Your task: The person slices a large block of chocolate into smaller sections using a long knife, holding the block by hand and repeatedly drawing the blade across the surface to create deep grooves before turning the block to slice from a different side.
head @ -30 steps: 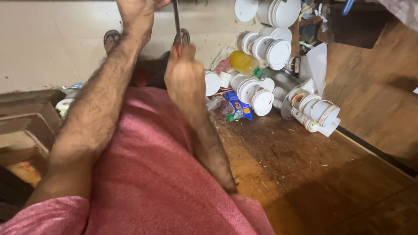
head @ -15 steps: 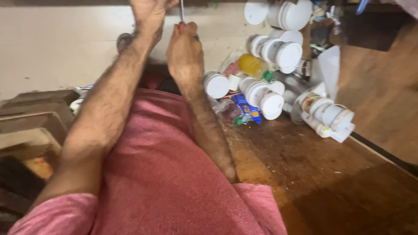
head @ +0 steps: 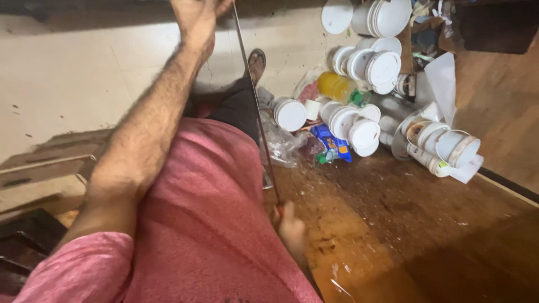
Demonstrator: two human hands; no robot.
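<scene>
My left hand (head: pixel 197 15) is raised at the top edge of the view, partly cut off, with its fingers curled at the upper end of a long thin metal rod (head: pixel 255 106). The rod slants down across my pink shirt (head: pixel 191 224) towards the wooden surface. My right hand (head: pixel 292 225) is low beside my body, closed around the rod's lower end just above the dark brown wooden board (head: pixel 393 224). My sandalled foot (head: pixel 256 62) shows on the pale floor behind the rod.
A heap of white lidded tubs (head: pixel 370 67) and stacked cups (head: pixel 443 146) lies at the upper right, with a yellow bottle (head: pixel 336 87), a blue packet (head: pixel 331 145) and a clear plastic bag (head: pixel 283 147). Pale tiled floor (head: pixel 67 84) spreads left, beside a dark wooden frame (head: pixel 33 168).
My right hand has dropped from up near the left hand to the rod's lower end by the board. The left hand stays high, and the view has shifted.
</scene>
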